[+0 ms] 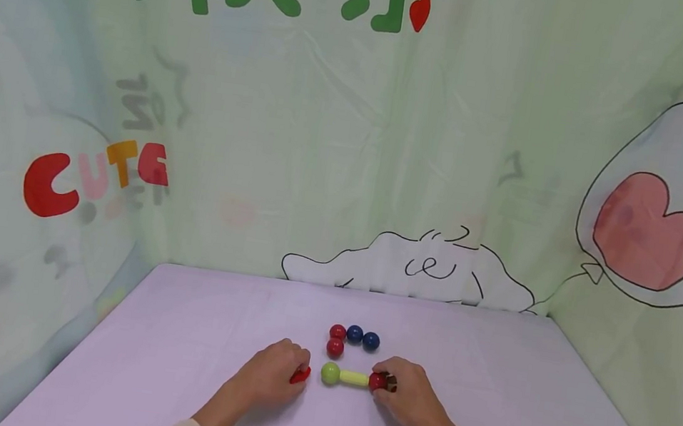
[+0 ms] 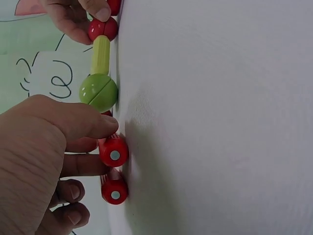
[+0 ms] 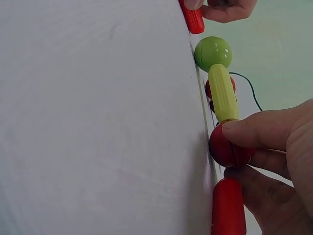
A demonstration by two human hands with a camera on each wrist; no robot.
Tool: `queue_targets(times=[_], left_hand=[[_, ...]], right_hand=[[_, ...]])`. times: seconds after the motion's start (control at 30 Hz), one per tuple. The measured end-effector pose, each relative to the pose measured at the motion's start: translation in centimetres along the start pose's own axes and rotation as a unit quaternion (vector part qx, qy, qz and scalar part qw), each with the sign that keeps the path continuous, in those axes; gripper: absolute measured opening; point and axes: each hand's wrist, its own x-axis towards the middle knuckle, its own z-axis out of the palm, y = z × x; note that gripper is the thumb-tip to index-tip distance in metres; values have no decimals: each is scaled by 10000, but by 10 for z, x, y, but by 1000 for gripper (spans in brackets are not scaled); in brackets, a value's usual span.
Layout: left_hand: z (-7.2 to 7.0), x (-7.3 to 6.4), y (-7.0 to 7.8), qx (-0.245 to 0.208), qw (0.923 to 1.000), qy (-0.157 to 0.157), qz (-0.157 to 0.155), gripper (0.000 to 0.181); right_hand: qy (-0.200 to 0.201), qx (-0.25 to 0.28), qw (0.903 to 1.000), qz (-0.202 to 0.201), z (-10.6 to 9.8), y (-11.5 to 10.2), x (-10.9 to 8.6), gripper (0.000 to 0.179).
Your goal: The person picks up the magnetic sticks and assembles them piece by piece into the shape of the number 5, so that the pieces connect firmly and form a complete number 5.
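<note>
A green ball [image 1: 330, 373], a pale yellow ribbed rod [image 1: 353, 378] and a dark red ball [image 1: 377, 381] lie end to end in one row. My right hand [image 1: 414, 399] pinches the red ball, thumb on its near side. By the lower fingers of that hand is a red ribbed rod [image 3: 228, 208], close to the red ball. Just left of the green ball, my left hand [image 1: 273, 375] pinches a red ribbed rod [image 2: 114, 151] between thumb and finger. Another red rod [image 2: 114, 191] sits beside it, at the fingers of the same hand.
Behind the row, two red balls [image 1: 335, 347] and two dark blue balls [image 1: 354, 334] form a bent line on the pale cloth-covered table [image 1: 225, 313]. A printed curtain [image 1: 352, 135] hangs behind the table and at both sides.
</note>
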Motion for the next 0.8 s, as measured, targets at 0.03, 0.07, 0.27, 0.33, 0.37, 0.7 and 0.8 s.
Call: queue_targets(times=[0.03, 0.07, 0.27, 0.33, 0.37, 0.7, 0.8], left_hand=[[1, 1, 1, 29, 10000, -10, 4, 12], [1, 1, 3, 22, 10000, -29, -12, 12], [2, 0, 11, -120, 9995, -252, -153, 11], [1, 0, 14, -200, 9991, -324, -189, 12], [1, 0, 15, -266, 9987, -355, -232, 12], [-3, -4, 27, -970, 9941, -206, -434, 13], [-2, -4, 29, -1016, 9934, -159, -507, 15]], right_hand=[[-13, -6, 10000, 5, 0, 0, 0, 32], [-25, -6, 10000, 9, 0, 0, 0, 32], [-75, -25, 10000, 6, -2, 1, 0, 33], [-68, -34, 10000, 13, -2, 1, 0, 32], [-60, -39, 10000, 18, -2, 1, 0, 32], [10, -3, 10000, -10, -1, 1, 0, 31], [14, -3, 10000, -27, -1, 0, -1, 31]])
